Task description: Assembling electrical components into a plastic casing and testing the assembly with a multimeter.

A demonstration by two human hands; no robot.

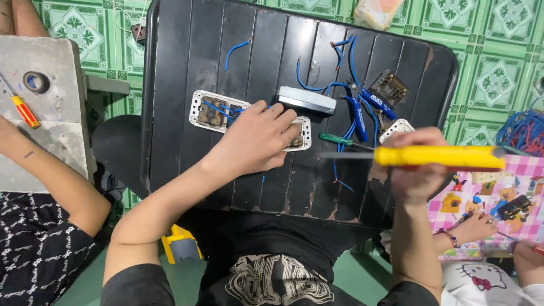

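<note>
My left hand [258,139] lies palm down on the black slatted table [187,68], fingers resting on a white switch plate [302,135] turned back side up. My right hand [416,167] grips a yellow-handled screwdriver [439,156], its shaft pointing left toward the plate. A second white switch plate [214,111] with blue wires sits just left of my left hand. A white cover [306,100] lies beyond my left fingers.
Blue-handled pliers [358,111], a green screwdriver [338,139], a dark switch module [389,89] and loose blue wire pieces [235,50] lie on the table. Another person's arm [62,187] is at left by a grey block [42,102]. Another person's hand [476,226] rests on a pink checked cloth [527,170].
</note>
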